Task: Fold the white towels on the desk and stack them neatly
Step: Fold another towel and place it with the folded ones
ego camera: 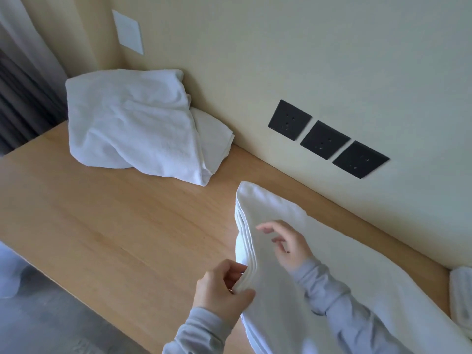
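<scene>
Desk (115, 226) bears one crumpled towel heap (132, 123); left hand (222, 287) pinches one folded towel (344, 272).

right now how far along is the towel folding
Done: the front towel lies folded into several layers, seen along its edge. In hand: the left hand pinches that layered edge while the right hand sits over the top, fingers relaxed. Left: the crumpled pile at the back is unfolded, and no neat stack shows. The white bundle at the right edge is too cut off to judge.

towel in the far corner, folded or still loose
Loose, not folded: the corner towel lies crumpled against the wall, wrinkled with uneven edges, unlike the layered towel the left hand pinches.
</scene>
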`<action>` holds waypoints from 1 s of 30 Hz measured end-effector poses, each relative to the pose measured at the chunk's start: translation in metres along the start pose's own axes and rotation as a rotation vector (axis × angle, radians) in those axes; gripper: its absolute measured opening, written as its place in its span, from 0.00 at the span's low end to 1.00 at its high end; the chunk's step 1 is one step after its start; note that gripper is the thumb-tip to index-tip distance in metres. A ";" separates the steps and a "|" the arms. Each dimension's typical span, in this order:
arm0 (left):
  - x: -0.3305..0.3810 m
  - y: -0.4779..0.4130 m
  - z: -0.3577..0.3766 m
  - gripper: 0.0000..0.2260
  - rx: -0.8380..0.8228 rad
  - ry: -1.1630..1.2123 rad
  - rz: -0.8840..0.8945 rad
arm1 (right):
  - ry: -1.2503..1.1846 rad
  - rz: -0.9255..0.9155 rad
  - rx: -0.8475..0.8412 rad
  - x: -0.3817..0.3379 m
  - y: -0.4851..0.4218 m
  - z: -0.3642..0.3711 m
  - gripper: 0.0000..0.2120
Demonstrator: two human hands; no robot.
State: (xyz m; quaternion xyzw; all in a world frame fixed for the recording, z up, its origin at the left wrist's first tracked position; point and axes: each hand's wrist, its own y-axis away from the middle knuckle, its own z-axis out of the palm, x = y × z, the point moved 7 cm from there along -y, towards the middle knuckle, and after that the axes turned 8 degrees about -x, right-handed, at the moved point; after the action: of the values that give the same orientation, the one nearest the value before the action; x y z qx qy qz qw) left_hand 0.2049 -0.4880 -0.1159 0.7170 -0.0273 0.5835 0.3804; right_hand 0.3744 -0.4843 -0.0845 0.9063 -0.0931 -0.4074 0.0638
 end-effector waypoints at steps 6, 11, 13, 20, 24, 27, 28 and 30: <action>-0.001 0.000 -0.011 0.14 0.027 0.050 0.006 | 0.502 -0.340 -0.580 -0.025 -0.055 0.033 0.28; -0.006 0.002 -0.018 0.13 0.028 0.095 -0.008 | 0.730 -0.374 -0.681 -0.013 -0.074 0.037 0.26; -0.007 0.003 -0.021 0.12 0.030 0.099 -0.011 | 0.706 -0.370 -0.686 -0.011 -0.081 0.036 0.27; -0.011 0.002 -0.027 0.12 0.045 0.101 -0.017 | 0.685 -0.341 -0.732 0.013 -0.089 0.025 0.28; -0.013 0.002 -0.027 0.12 0.042 0.061 -0.031 | 0.817 -0.406 -0.705 0.012 -0.094 0.019 0.26; -0.014 0.001 -0.027 0.12 0.035 0.030 -0.031 | 0.986 -0.342 -0.779 0.017 -0.109 0.027 0.28; -0.015 0.001 -0.027 0.12 0.024 0.026 -0.029 | 1.046 -0.312 -0.806 0.020 -0.117 0.029 0.29; -0.015 0.003 -0.030 0.12 0.007 0.017 -0.026 | 1.157 -0.262 -0.839 0.023 -0.134 0.032 0.31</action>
State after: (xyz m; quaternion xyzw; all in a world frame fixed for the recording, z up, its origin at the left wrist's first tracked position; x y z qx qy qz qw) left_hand 0.1748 -0.4788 -0.1263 0.7135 -0.0126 0.5847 0.3859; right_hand 0.3808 -0.3604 -0.1481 0.8795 0.2291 0.1317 0.3957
